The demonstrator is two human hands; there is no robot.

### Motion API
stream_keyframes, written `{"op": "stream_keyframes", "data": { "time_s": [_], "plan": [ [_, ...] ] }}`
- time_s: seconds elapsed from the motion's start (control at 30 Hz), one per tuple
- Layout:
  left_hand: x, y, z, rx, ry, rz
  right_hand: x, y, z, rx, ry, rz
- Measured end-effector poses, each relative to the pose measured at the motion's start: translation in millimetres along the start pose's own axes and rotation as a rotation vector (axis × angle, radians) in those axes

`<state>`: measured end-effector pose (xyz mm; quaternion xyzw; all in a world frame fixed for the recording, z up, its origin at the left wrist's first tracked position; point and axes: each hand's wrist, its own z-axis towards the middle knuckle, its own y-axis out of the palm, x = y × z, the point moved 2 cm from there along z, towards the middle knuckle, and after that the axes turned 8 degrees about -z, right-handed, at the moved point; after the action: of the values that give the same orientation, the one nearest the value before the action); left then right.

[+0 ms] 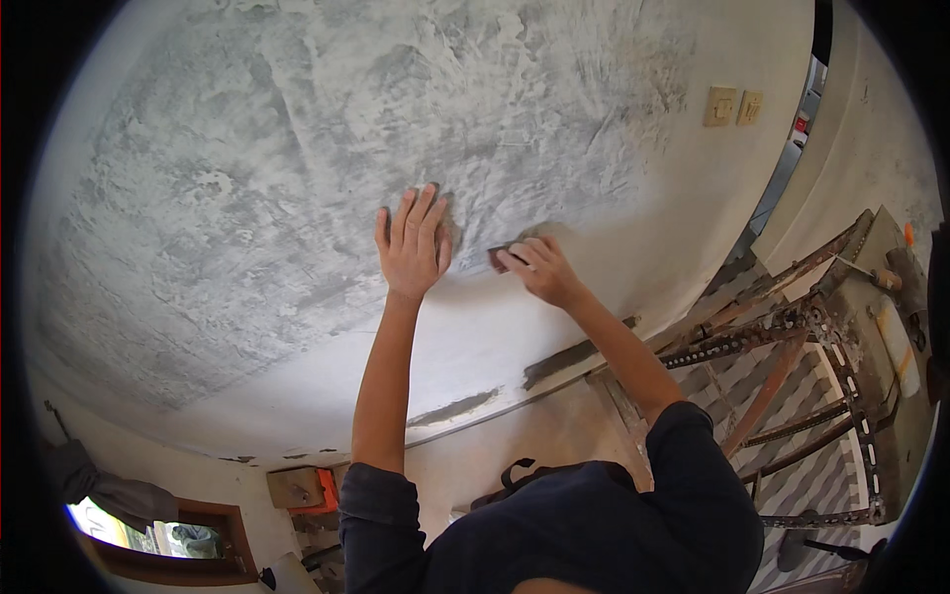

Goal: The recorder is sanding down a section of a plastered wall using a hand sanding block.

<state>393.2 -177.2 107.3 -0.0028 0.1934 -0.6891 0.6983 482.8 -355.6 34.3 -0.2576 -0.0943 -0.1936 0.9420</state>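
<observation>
A wall (319,171) with patchy grey and white plaster fills the view before me; its lower band is smoother and whiter. My left hand (413,241) lies on the grey part, palm to the wall, fingers spread, holding nothing. To its right, my right hand (544,269) grips a small dark reddish-brown block or folded piece of sandpaper (498,258) against the wall, near the border between the grey and white areas. The fingers hide part of this piece, so its exact kind cannot be told.
Two switch plates (720,106) are on the wall at upper right. A metal frame stand (853,393) at right carries a board with a wood-handled tool (883,279). Bare patches (456,408) mark the wall's foot. A wood-framed window (215,542) is at lower left, near a cardboard box (295,488).
</observation>
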Motion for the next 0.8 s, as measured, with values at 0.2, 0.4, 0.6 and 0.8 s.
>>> {"op": "stream_keyframes", "data": {
  "time_s": [0.2,0.4,0.6,0.8],
  "plan": [
    [2,-2,6,-0.013,-0.019,-0.015,64,-11,-40,0.315,0.518,0.009],
    [16,-11,11,-0.126,-0.123,-0.196,78,-45,-68,0.434,1.034,0.092],
    [75,-39,5,-0.184,-0.267,-0.591,32,-73,-26,0.318,1.092,0.825],
    [87,-36,-43,-0.278,-1.115,-1.534,-28,-51,-5,0.04,1.056,1.28]
  ]
}}
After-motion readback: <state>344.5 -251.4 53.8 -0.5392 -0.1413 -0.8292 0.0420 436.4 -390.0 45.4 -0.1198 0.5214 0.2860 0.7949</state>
